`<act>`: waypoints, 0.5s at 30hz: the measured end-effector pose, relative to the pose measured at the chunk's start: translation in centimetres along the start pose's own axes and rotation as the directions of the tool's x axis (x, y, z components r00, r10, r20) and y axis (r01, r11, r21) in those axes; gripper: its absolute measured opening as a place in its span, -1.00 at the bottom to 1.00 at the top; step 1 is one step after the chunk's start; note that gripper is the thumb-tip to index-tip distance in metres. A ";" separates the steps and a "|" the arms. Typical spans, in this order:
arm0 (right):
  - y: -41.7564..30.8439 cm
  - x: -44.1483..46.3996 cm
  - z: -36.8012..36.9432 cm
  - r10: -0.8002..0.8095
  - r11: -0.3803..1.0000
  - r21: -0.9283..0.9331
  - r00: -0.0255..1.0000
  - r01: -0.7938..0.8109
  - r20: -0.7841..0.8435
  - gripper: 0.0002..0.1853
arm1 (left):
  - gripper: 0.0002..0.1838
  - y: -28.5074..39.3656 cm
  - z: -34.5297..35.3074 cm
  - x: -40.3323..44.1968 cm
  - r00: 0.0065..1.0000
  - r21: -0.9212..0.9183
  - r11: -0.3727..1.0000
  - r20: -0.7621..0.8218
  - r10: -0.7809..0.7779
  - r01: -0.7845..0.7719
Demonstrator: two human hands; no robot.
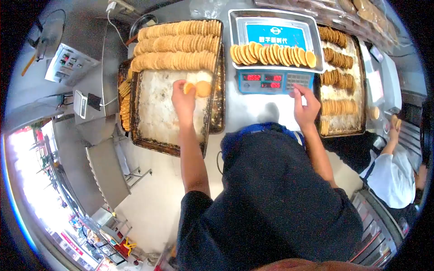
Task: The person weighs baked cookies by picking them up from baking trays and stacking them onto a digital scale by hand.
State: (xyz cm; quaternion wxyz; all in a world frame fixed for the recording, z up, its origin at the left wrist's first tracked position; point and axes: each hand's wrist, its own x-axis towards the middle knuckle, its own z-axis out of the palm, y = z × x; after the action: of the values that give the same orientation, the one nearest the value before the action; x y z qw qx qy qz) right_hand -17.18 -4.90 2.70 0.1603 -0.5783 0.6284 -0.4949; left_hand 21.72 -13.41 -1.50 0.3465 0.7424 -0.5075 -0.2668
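Note:
My left hand (184, 100) is over the bare part of a dark-rimmed baking tray (156, 101), its fingers closed on a round golden cookie (188, 87). Another round cookie (203, 89) lies on the tray just right of those fingers. Above them, long rows of cookies (176, 44) stand on edge. My right hand (306, 105) hovers by the keypad of a blue digital scale (275, 81) with lit red digits, fingers curled and nothing visible in them. On the scale rests a metal pan (276, 16) holding a row of cookies (271, 55) on edge.
To the right is another tray (352, 124) with several rows of browner cookies (338, 79). Plastic-wrapped packs (361, 13) lie at the back. A co-worker (391, 176) in a white top stands at far right, holding a cookie. A small white device (80, 104) sits at left.

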 end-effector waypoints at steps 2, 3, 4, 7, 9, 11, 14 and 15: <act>0.1 0.0 0.1 -0.001 1.000 -0.006 1.000 0.001 -0.012 -0.85 | -0.58 -1.5 -0.3 0.5 0.996 0.037 0.999 0.092 -0.007 0.004; -0.1 -0.1 0.1 0.010 1.000 -0.005 1.000 -0.010 -0.012 -0.85 | -0.56 -1.6 -0.7 0.7 0.981 0.076 0.997 0.192 -0.024 0.009; -0.2 -0.1 0.2 0.003 1.000 0.001 1.000 -0.003 -0.014 -0.85 | -0.56 -1.7 -0.9 0.8 0.983 0.076 0.997 0.184 -0.019 0.005; 0.1 -0.5 0.4 0.021 1.000 -0.023 1.000 -0.021 0.002 -0.85 | -0.53 -0.6 -0.6 0.4 0.958 0.358 0.893 0.013 0.285 -0.270; 0.5 -0.5 0.7 0.013 1.000 -0.027 1.000 -0.013 0.016 -0.85 | -0.47 1.0 -0.1 2.0 0.927 0.368 0.858 0.037 0.372 -0.359; 0.5 -0.4 0.8 0.000 1.000 -0.031 0.999 0.002 0.043 -0.85 | -0.42 2.9 0.7 3.3 0.894 0.376 0.820 0.054 0.445 -0.431; -0.3 0.2 1.2 -0.029 1.000 -0.008 0.997 0.030 0.068 -0.85 | -0.25 5.4 2.5 4.7 0.794 0.488 0.648 0.178 0.581 -0.584; -0.5 0.5 1.1 -0.056 0.998 -0.008 0.996 0.057 0.075 -0.84 | -0.24 5.6 3.0 5.1 0.792 0.512 0.619 0.247 0.558 -0.595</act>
State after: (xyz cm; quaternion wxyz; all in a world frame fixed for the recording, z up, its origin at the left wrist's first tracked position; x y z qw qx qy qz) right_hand -16.16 -5.75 2.73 0.1666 -0.6149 0.6078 -0.4740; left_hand 18.01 -20.31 0.81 0.1613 0.5989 -0.7844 -0.0021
